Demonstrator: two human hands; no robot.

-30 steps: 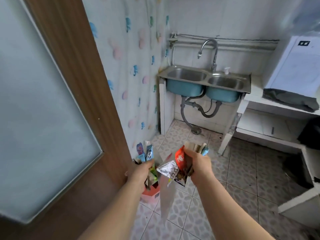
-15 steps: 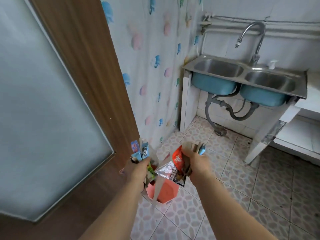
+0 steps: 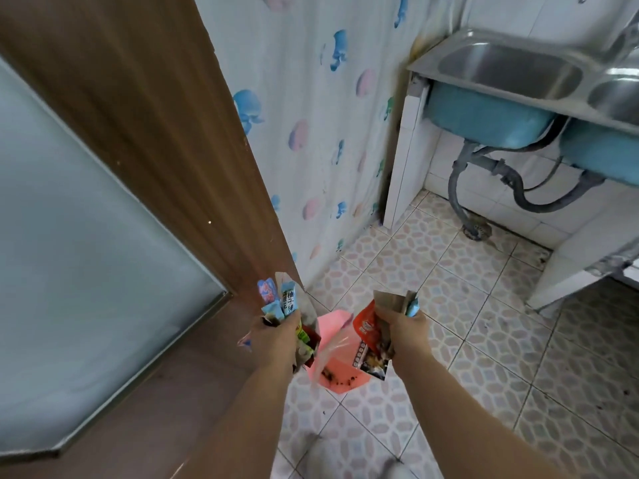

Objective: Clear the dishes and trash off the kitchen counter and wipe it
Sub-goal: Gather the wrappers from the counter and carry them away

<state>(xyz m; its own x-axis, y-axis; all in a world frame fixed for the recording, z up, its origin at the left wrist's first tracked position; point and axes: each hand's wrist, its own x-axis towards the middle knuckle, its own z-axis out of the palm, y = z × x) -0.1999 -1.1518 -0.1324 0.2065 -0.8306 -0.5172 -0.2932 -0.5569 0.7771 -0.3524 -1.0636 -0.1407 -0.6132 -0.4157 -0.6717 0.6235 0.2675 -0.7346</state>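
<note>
Head view: the left hand (image 3: 276,335) grips a bundle of sachets (image 3: 280,300). The right hand (image 3: 401,330) grips a red packet and other wrappers (image 3: 367,323). Both hang above the pink bin (image 3: 330,323) on the floor. Step in hand, as judged: trash disposal. The next move calls for loosening both grips directly over the bin. The door edge (image 3: 242,188) stands close on the left. Open tiled floor (image 3: 484,340) extends right, up to the sink (image 3: 501,67) beyond.
</note>
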